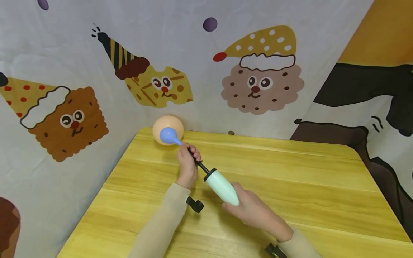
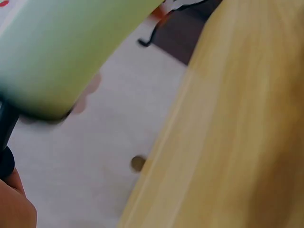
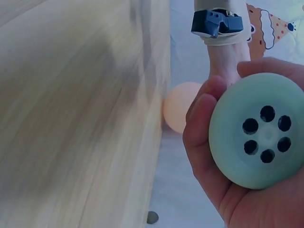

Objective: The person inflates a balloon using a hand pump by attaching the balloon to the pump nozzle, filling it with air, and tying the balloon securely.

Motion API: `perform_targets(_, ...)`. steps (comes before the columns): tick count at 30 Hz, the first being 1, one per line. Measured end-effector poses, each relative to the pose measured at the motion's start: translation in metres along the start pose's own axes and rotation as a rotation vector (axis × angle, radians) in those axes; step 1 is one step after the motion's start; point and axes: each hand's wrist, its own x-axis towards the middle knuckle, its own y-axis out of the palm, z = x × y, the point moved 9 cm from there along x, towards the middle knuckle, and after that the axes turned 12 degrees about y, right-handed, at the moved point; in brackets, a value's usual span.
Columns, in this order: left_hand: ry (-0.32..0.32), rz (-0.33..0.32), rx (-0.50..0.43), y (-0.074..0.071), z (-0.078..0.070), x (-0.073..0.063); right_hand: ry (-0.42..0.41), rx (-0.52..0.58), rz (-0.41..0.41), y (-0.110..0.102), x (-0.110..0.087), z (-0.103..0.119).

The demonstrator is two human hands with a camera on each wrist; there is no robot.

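A mint-green balloon pump (image 1: pixel 223 188) with a black rod slants between both hands above the table. My left hand (image 1: pixel 188 163) grips its black front part, right by the neck of a small, partly filled blue balloon (image 1: pixel 168 135). Wrapped around the rear of the green barrel is my right hand (image 1: pixel 255 211). In the right wrist view, the pump's round end (image 3: pixel 228 128) shows several dark holes, with fingers (image 3: pixel 202 152) curled along its side. A larger peach balloon (image 1: pixel 167 120) rests at the table's back left corner, behind the blue one in the head view.
The wooden table (image 1: pixel 290 175) has light yellow planks and a rounded back right corner. Behind it hangs a pale cloth (image 1: pixel 200 64) printed with cartoon biscuits and cheese in party hats. Each wrist wears a black strap mount (image 1: pixel 195 205).
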Motion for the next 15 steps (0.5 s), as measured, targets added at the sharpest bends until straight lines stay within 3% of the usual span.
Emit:
perform_targets(4,0.052,-0.036,-0.02,-0.011,-0.016,0.015,-0.035,-0.051,0.015,-0.006,-0.011,-0.001)
perform_targets(7,0.059,-0.043,-0.042,-0.015,-0.021,0.019,-0.044,-0.06,0.033,-0.008,-0.016,-0.002)
perform_targets(15,0.026,-0.045,-0.025,-0.015,-0.007,-0.002,-0.027,-0.043,0.056,0.004,-0.011,-0.006)
